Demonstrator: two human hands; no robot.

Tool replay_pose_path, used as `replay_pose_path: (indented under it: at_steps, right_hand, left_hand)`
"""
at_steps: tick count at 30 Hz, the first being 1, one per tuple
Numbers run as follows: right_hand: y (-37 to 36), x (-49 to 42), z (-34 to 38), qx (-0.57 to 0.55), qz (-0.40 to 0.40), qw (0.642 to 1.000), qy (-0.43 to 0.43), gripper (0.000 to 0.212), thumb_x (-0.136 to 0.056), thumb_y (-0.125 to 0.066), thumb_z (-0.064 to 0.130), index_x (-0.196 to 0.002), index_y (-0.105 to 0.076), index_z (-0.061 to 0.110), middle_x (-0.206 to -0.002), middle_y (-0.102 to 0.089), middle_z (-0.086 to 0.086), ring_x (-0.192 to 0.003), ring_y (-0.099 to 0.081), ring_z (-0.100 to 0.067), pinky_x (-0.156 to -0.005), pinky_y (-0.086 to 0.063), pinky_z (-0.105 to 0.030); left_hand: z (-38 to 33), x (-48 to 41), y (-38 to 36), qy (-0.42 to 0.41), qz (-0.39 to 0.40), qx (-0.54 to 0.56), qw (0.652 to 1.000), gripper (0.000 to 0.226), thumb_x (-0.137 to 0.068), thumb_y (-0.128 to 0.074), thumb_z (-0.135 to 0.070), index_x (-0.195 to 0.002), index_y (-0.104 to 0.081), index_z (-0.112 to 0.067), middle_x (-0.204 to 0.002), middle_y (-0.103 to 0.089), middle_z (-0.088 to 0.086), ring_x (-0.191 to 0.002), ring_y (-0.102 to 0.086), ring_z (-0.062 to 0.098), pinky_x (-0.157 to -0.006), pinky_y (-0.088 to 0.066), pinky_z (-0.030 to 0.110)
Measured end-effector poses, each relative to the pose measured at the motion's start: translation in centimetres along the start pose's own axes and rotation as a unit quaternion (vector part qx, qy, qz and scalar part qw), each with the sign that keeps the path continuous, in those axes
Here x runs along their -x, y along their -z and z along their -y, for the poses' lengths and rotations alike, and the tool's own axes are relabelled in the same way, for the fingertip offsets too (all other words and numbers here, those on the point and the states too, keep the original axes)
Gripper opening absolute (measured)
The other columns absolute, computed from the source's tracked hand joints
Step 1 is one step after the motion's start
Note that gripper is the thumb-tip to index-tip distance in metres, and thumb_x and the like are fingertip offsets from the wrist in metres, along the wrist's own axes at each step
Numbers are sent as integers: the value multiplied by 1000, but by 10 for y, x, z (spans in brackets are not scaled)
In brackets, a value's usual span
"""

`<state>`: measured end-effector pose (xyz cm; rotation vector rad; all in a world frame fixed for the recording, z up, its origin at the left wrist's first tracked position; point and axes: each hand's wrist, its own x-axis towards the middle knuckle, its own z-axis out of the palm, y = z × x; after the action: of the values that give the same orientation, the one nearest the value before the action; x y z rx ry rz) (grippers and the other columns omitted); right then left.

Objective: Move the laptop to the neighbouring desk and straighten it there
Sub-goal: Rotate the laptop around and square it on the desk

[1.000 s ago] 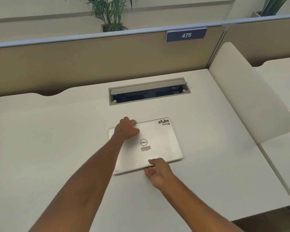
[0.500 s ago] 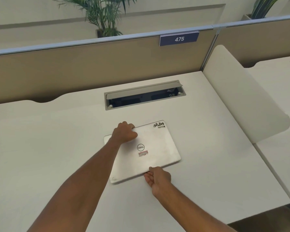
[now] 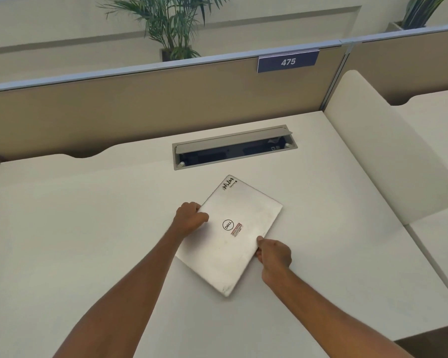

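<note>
A closed silver laptop (image 3: 233,244) with a round logo and stickers lies on the white desk (image 3: 88,228), turned well askew so one corner points toward the cable box. My left hand (image 3: 190,218) grips its upper-left long edge. On the opposite long edge, my right hand (image 3: 273,254) pinches the laptop with thumb on top. The neighbouring desk (image 3: 435,117) lies to the right, beyond a low white divider.
A recessed cable box (image 3: 234,148) with its lid raised sits just behind the laptop. A tan partition (image 3: 140,104) with a blue sign 475 (image 3: 287,62) closes the back. The rounded white divider panel (image 3: 383,148) stands along the desk's right side.
The laptop has been rotated from nearly square to strongly diagonal. My right hand moved right and up along its edge; my left hand stayed on the far edge.
</note>
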<state>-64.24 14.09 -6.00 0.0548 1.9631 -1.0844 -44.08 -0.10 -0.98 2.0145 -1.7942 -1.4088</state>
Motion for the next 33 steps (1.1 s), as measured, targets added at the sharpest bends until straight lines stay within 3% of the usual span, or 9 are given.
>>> replay_pose_path:
  at_steps: [4,7,10,14,19,23,26,30,33]
  right_hand:
    - [-3,-9,17,32,12,999,29,30,-92,-83,16,-66,-71,8,-74,-72,-13,-76,-67,-32,-94,-65,-55]
    - [-6,-14,32,50,20,997,49,24,-93,-82,18,-73,-73,7,-95,-79,-19,-96,-76,-38,-99,-64,-54]
    - [-11,-22,47,85,31,994,66,31,-93,-80,21,-68,-68,8,-91,-75,-16,-91,-70,-32,-86,-60,-39]
    - [-19,-28,64,137,46,986,77,29,-94,-79,24,-75,-67,6,-87,-70,-14,-86,-62,-29,-72,-48,-30]
    - [-28,-32,77,162,62,981,92,26,-94,-79,21,-78,-68,4,-94,-71,-14,-91,-65,-30,-79,-50,-32]
    - [-29,-31,80,200,59,973,102,30,-95,-79,21,-74,-64,4,-89,-68,-12,-86,-61,-29,-59,-40,-28]
    - [-28,-28,78,214,64,968,117,25,-94,-78,18,-78,-65,3,-84,-65,-11,-72,-55,-24,-53,-38,-27]
    - [-28,-27,77,230,66,963,123,31,-93,-79,18,-89,-73,-12,-95,-75,-23,-83,-58,-26,-53,-38,-23]
    - [-28,-26,76,233,61,962,127,34,-94,-78,18,-95,-75,-16,-105,-78,-29,-86,-61,-30,-60,-41,-30]
  left_hand:
    - [11,18,-3,9,-12,67,998,21,-64,-61,-29,-70,-47,-15,-74,-45,2,-75,-40,26,-69,-29,34]
    - [22,28,-6,9,-30,111,993,25,-67,-62,-27,-77,-42,-15,-72,-34,1,-72,-30,24,-69,-21,38]
    - [30,38,-8,14,-39,151,988,21,-70,-62,-27,-78,-44,-17,-80,-35,6,-77,-31,24,-68,-20,38]
    - [37,49,-11,27,-52,211,976,17,-71,-63,-29,-78,-51,-18,-81,-44,3,-77,-37,23,-73,-28,37]
    - [45,57,-19,48,-66,251,965,28,-71,-62,-30,-91,-64,-10,-91,-59,3,-83,-47,24,-80,-37,39]
    - [46,63,-23,55,-70,264,960,21,-71,-62,-28,-87,-54,-16,-87,-47,6,-83,-37,25,-76,-29,40]
    - [46,66,-24,63,-65,259,962,21,-70,-61,-24,-85,-48,-17,-87,-40,7,-86,-32,26,-76,-25,42]
    - [45,69,-24,87,-62,255,961,21,-67,-61,-25,-78,-45,-17,-83,-40,7,-81,-33,25,-72,-26,40]
    - [47,69,-26,83,-61,246,964,20,-68,-60,-22,-79,-44,-17,-84,-40,7,-82,-33,25,-72,-25,42]
